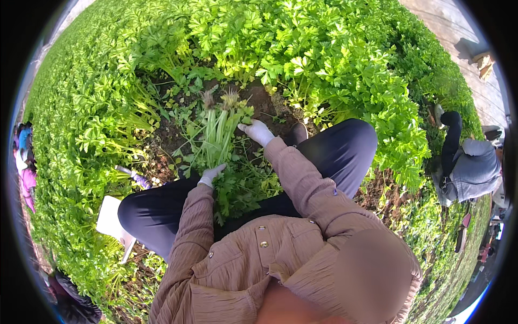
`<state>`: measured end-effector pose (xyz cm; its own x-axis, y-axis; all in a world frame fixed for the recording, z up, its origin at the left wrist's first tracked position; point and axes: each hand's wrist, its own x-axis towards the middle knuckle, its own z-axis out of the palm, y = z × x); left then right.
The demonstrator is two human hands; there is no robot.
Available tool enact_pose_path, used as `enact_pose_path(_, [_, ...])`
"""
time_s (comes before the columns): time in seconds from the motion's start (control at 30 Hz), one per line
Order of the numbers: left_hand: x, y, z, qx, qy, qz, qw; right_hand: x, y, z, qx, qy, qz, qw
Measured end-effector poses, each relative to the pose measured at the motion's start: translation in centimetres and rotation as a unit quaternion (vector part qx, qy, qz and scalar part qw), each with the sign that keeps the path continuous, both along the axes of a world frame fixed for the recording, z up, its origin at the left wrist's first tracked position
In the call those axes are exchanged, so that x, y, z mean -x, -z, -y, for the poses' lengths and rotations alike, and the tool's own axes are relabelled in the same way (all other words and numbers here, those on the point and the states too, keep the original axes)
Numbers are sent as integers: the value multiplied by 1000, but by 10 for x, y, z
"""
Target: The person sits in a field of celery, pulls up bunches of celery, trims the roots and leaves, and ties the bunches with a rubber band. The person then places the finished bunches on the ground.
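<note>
A bunch of celery-like plants (217, 131) lies across the middle in front of me, its roots pointing away and its leaves hanging between my knees. My left hand (211, 175), in a pale glove, is around the lower stalks near the leaves. Beside the root end, my right hand (257, 131), also gloved, touches leaves at the bunch's right edge; whether its fingers grip them I cannot tell. Pulled leaves and stems lie on the brown soil (259, 97) under and around the bunch.
Dense standing green plants (323, 52) curve around the front and both sides. A white stool-like object (111, 216) is by my left knee. At the far right a person in grey (471, 170) bends among the plants; other people show at the left rim. A purple-sleeved object (141, 180) lies left.
</note>
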<state>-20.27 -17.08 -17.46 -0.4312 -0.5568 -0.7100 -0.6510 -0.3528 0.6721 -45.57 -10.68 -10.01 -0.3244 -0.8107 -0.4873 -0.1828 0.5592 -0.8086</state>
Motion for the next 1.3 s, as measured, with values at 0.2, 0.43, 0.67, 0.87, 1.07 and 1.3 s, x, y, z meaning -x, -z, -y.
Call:
enact_pose_path(0.2, [-2, -19, 39, -130, -84, -163, 974, -36, 5, 2, -96, -31, 234, 967])
enact_pose_path(0.43, [3, -186, 54, 163, 165, -89, 969, -50, -45, 82, 164, 286, 436, 838])
enact_pose_path(0.67, [-49, -282, 97, 192, 274, -19, 942, 92, -55, 82, 317, 388, 409, 763])
enact_pose_path(0.87, [-43, -302, 98, 269, 312, 10, 911, 27, -109, 51, 357, 189, 73, 912])
enact_pose_path(1.07, [-33, -308, 89, 307, 288, 10, 907, -18, -88, 77, 190, -30, -161, 968])
enact_pose_path(1.3, [-31, -313, 93, 318, 337, 21, 886, -23, -96, 66, 289, -173, -92, 937])
